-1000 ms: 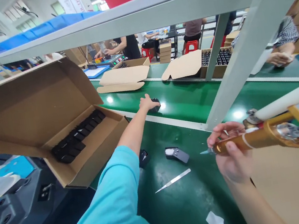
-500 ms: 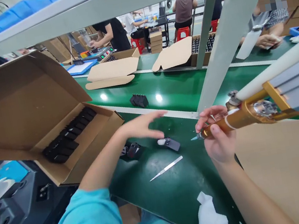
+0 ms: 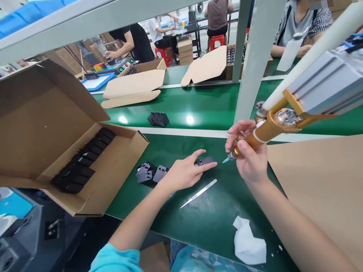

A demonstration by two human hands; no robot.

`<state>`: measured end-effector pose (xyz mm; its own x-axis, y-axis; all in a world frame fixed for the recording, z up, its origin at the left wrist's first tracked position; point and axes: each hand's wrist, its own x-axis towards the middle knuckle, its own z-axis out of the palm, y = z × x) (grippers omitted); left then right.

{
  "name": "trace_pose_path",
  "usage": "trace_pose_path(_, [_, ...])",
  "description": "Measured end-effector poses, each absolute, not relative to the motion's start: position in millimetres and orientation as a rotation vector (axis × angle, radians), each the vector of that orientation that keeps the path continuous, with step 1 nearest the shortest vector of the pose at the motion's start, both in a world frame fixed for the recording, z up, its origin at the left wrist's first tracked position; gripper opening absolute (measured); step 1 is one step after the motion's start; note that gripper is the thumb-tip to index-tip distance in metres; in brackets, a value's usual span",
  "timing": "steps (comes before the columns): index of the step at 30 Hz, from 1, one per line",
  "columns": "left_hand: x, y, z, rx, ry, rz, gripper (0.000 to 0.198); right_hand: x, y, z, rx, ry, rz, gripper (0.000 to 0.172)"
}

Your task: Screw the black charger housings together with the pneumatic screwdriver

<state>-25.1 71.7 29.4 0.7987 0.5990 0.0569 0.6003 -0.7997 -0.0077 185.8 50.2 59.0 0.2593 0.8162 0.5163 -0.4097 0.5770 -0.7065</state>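
Two bare hands are over the green table (image 3: 207, 223). The left hand (image 3: 184, 173) is open, fingers parted around a dark part (image 3: 208, 160); whether they touch it, I cannot tell. The right hand (image 3: 251, 157) grips a gold dispenser (image 3: 267, 130), its nozzle (image 3: 225, 160) pointing toward the left hand, near that part. Two similar parts (image 3: 145, 173) lie just left of the left hand, and an open box (image 3: 121, 179) of black pieces stands farther left. Nearer the person than the left hand lie a metal tool (image 3: 198, 194) and, farther off, a tissue (image 3: 249, 243).
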Motion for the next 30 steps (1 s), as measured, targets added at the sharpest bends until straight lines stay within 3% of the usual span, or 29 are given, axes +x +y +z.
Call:
trace_pose_path(13, [-21.2, 67.0, 33.0, -2.921, -0.96, -0.013, 0.047, 191.9, 55.2, 54.7, -0.515, -0.971, 0.854, 0.033])
trace_pose_path(25, [-20.2, 64.7, 41.2, -2.971, -0.91, 0.093, 0.072, 192.0, 55.0, 54.6, -0.515, -0.979, 0.866, 0.032])
trace_pose_path(30, [-21.6, 65.6, 33.1, -2.931, -1.018, 0.057, 0.048, 192.9, 55.2, 53.0, -0.514, -0.977, 0.861, 0.032])
